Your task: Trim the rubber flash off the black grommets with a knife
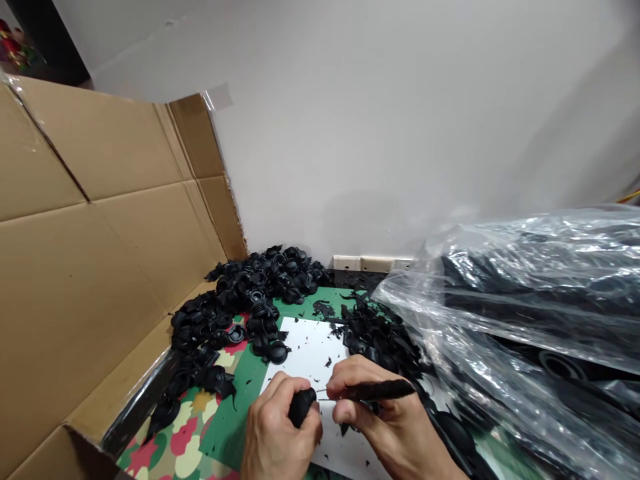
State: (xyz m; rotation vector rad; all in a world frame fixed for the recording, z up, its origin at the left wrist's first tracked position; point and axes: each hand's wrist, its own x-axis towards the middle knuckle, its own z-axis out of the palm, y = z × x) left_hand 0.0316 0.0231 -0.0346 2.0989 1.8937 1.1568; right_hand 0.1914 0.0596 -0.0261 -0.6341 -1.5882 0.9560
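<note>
- Left hand [283, 427]: thumb and fingers clamped on 1 black ribbed part [302, 408], above the near left edge of the white sheet [305, 347].
- Black ribbed part: ribbed side faces right, toward the tool; fingers cover much of it, so full long axis cannot be told.
- Right hand [383, 417]: fingers pinched on 1 dark-handled tool [383, 390], above the sheet's right side.
- Tool: long axis roughly crosswise; thin tip points left at the part, handle end right. Tip contact unclear.
- Far left of the sheet: heap of black ribbed parts [250, 290].
- Right of the sheet: black scraps [380, 333]; beyond them, clear plastic bag [500, 307] over dark contents.
- Under the sheet: green mat [225, 430].
- Well left of the sheet: upright cardboard [115, 227].
</note>
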